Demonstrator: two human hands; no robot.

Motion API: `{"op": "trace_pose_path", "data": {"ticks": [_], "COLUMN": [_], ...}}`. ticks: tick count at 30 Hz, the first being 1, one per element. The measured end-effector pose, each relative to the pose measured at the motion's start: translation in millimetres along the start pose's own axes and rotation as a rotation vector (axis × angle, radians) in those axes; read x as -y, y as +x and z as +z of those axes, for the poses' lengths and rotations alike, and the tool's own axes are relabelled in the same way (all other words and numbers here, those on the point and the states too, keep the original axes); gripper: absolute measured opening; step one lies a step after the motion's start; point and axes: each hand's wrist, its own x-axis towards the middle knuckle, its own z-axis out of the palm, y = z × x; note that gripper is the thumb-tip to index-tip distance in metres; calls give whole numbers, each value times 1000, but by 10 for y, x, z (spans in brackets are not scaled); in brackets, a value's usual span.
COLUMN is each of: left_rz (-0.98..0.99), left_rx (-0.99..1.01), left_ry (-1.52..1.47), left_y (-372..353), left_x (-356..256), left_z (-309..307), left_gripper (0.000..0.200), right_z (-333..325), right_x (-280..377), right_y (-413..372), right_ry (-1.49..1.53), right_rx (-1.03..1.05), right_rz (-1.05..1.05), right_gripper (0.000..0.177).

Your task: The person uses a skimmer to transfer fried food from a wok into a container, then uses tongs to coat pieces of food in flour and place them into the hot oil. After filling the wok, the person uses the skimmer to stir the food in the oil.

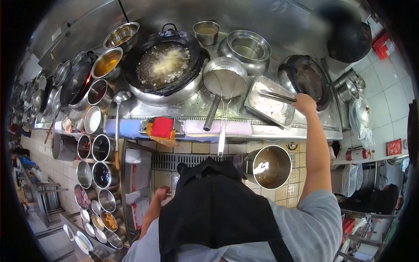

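Note:
My right hand grips metal tongs, their tips over a rectangular metal tray holding white, floury pieces. My left hand hangs low beside the black apron, fingers curled in, with nothing seen in it. Left of the tray, a perforated ladle and a wire strainer lie with their handles toward me. Pale food bubbles in oil inside the large black wok at the back.
A second wok sits at the right. Behind the strainers stand a steel pot and a small pot. A bucket of brown liquid is by my legs. Several seasoning pots and a long ladle are at left. A red cloth lies on the front edge.

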Motion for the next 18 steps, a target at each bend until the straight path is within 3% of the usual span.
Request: {"op": "trace_pose_path", "data": {"ticks": [2,4,12,18], "left_rz": [58,-352,-285,-389], "left_rx": [-9,-210,-224,-245], "left_ry": [5,-388,-339,-308], "left_y": [-17,-23,26,-213], "left_x": [-246,-763,-1031,-933], "left_z": [-47,-3,-69,-63], "left_gripper": [26,29,30,29], "right_z": [-343,-446,-1352,-1338], "right_x": [-26,-274,132,1270], "right_y": [-282,-362,-874,-369], "right_ry": [38,61,301,475], "right_rx": [-34,-115,-390,-419], "right_rz": [44,-16,-7,-301], "right_gripper": [37,37,36,37]}}
